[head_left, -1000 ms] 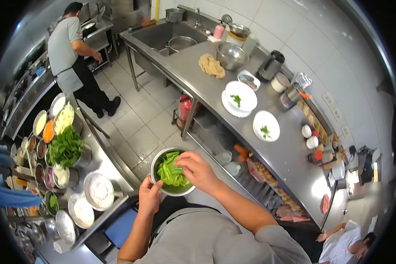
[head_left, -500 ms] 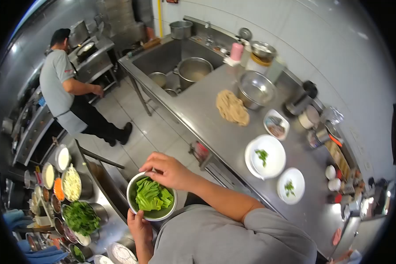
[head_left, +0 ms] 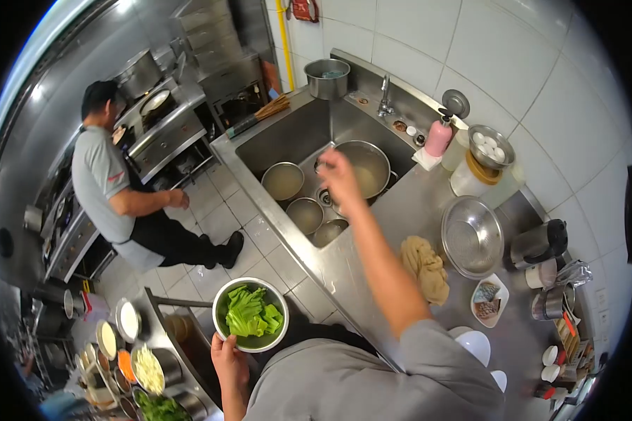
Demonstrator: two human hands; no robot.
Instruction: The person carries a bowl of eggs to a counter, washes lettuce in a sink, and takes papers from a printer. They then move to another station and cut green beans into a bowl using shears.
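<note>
My left hand grips the near-left rim of a round metal bowl holding green leaves. My right hand is raised over the metal sink, nearest to a large pot of cloudy liquid. That hand is blurred, with its fingers partly spread and nothing seen in it. Smaller pots of liquid stand in the sink beside the large one.
Another person stands at the stove counter on the left. A tan cloth, a colander and a pink bottle are on the steel counter. Food containers line the lower left.
My right hand has left the bowl and reached forward over the sink. The view has shifted toward the sink. My left hand still holds the bowl.
</note>
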